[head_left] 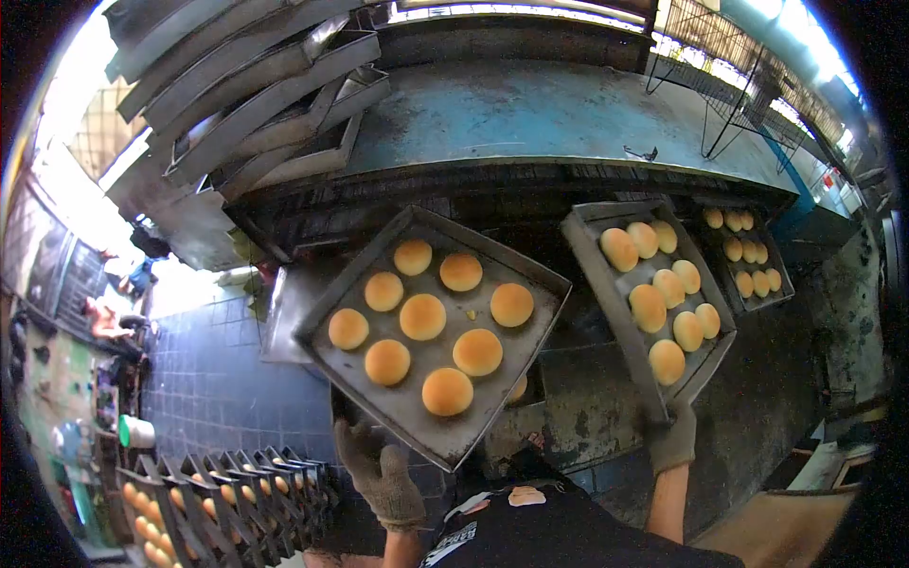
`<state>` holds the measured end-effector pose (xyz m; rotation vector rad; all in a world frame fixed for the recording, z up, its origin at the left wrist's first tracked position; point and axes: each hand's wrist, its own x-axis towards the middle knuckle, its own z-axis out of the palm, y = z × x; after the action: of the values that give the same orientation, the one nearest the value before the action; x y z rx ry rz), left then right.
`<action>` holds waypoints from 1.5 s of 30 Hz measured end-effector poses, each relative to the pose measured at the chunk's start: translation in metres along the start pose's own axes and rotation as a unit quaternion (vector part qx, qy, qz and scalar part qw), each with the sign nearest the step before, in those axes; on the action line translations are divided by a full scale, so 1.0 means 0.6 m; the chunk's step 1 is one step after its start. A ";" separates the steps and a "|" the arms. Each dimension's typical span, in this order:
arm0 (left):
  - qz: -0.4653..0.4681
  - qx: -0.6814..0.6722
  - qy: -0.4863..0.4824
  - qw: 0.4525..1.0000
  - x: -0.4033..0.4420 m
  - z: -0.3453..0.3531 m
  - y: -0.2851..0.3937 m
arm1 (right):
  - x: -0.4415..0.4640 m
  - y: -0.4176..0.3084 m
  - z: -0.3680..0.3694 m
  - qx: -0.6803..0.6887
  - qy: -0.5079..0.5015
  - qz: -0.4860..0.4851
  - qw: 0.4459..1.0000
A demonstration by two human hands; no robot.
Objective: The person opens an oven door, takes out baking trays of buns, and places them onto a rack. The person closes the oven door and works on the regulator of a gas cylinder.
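Blue counter (511,109) runs across, ahead of you; tiled floor (213,379) lies left. Nearest is a square tray (407,417) of nine buns (422,316), its right corner near the narrower tray (710,374), the gap widening toward you. Your gloved right hand (673,440) closes on that tray's near corner; your left hand (383,476), part-open, hovers by the square tray's edge, contact unclear.

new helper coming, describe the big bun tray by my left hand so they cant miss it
Find the long blue surface across the top. Below it is a square metal tray of buns, just beyond your left hand. Unlike the neighbouring tray at your right hand, it has a small yellow scrap among its buns.
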<state>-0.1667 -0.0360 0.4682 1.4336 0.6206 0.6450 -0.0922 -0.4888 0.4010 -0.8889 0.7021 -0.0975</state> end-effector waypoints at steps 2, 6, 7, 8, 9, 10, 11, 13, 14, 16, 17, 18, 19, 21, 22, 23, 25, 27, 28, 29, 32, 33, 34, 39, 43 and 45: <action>0.029 -0.029 -0.029 0.999 0.047 0.011 0.028 | -0.067 0.031 -0.032 -0.048 -0.011 0.005 0.999; -0.100 -0.100 -0.227 0.964 0.175 0.002 0.024 | -0.225 0.042 0.076 -0.097 0.005 0.107 0.989; -0.132 -0.140 -0.277 0.941 0.207 -0.005 0.016 | -0.246 0.046 0.117 -0.096 0.007 0.108 0.989; -0.152 -0.137 -0.300 0.932 0.231 -0.014 0.026 | -0.258 0.049 0.159 -0.091 -0.037 0.101 0.990; -0.152 -0.136 -0.300 0.932 0.252 -0.030 0.036 | -0.265 0.055 0.182 -0.086 -0.081 0.094 0.988; -0.173 -0.131 -0.286 0.933 0.271 -0.051 0.048 | -0.236 0.070 0.160 -0.111 -0.099 0.098 0.984; -0.195 -0.126 -0.271 0.934 0.288 -0.076 0.055 | -0.207 0.085 0.137 -0.135 -0.117 0.102 0.979; -0.133 -0.076 -0.285 0.946 0.300 -0.134 0.054 | -0.172 0.072 0.217 -0.313 -0.170 0.083 0.931; -0.153 -0.045 -0.273 0.949 0.299 -0.157 0.058 | -0.150 0.069 0.251 -0.386 -0.188 0.071 0.900; -0.177 -0.026 -0.247 0.952 0.291 -0.203 0.029 | -0.097 0.082 0.299 -0.441 -0.197 0.062 0.874; -0.177 -0.027 -0.239 0.954 0.290 -0.211 0.016 | -0.074 0.087 0.327 -0.473 -0.222 0.044 0.851; -0.174 -0.043 -0.219 0.959 0.286 -0.212 0.005 | -0.058 0.089 0.354 -0.503 -0.245 0.026 0.828; -0.173 -0.060 -0.199 0.963 0.280 -0.213 -0.002 | -0.057 0.087 0.383 -0.507 -0.247 0.028 0.825; -0.160 -0.069 -0.188 0.967 0.274 -0.216 -0.017 | -0.068 0.082 0.426 -0.605 -0.236 0.000 0.760; -0.152 -0.078 -0.186 0.968 0.271 -0.222 -0.034 | -0.053 0.090 0.416 -0.611 -0.237 0.002 0.755; -0.143 -0.086 -0.185 0.968 0.269 -0.225 -0.049 | -0.025 0.103 0.395 -0.613 -0.249 -0.010 0.749; -0.125 -0.086 -0.170 0.974 0.265 -0.222 -0.068 | -0.013 0.099 0.386 -0.621 -0.260 -0.016 0.739; -0.114 -0.077 -0.161 0.977 0.262 -0.222 -0.064 | -0.032 0.092 0.404 -0.657 -0.270 -0.009 0.703; -0.156 -0.006 -0.145 0.977 0.264 -0.230 -0.054 | -0.032 0.095 0.402 -0.660 -0.266 0.003 0.703; -0.199 0.066 -0.132 0.969 0.262 -0.243 -0.052 | -0.028 0.094 0.395 -0.651 -0.270 0.015 0.709; -0.224 -0.091 -0.083 0.967 0.235 -0.293 -0.133 | 0.020 0.047 0.310 -0.594 -0.229 0.060 0.769; -0.215 -0.107 -0.042 0.970 0.223 -0.292 -0.149 | 0.049 0.025 0.276 -0.540 -0.200 0.075 0.814; -0.205 -0.123 -0.002 0.971 0.209 -0.281 -0.153 | 0.084 0.005 0.242 -0.484 -0.175 0.087 0.853; -0.117 -0.113 0.235 0.958 0.122 -0.249 -0.180 | 0.344 -0.117 -0.044 -0.283 -0.043 0.065 0.956; -0.086 -0.079 0.253 0.960 0.083 -0.147 -0.156 | 0.602 -0.227 -0.316 -0.076 0.068 -0.040 0.994; -0.080 -0.057 0.257 0.962 0.069 -0.095 -0.132 | 0.708 -0.278 -0.404 -0.070 0.042 -0.115 0.990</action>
<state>-0.1774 0.0305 0.3867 1.0952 1.0750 0.9176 0.1252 -0.9124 0.2001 -1.1042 0.6884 -0.2958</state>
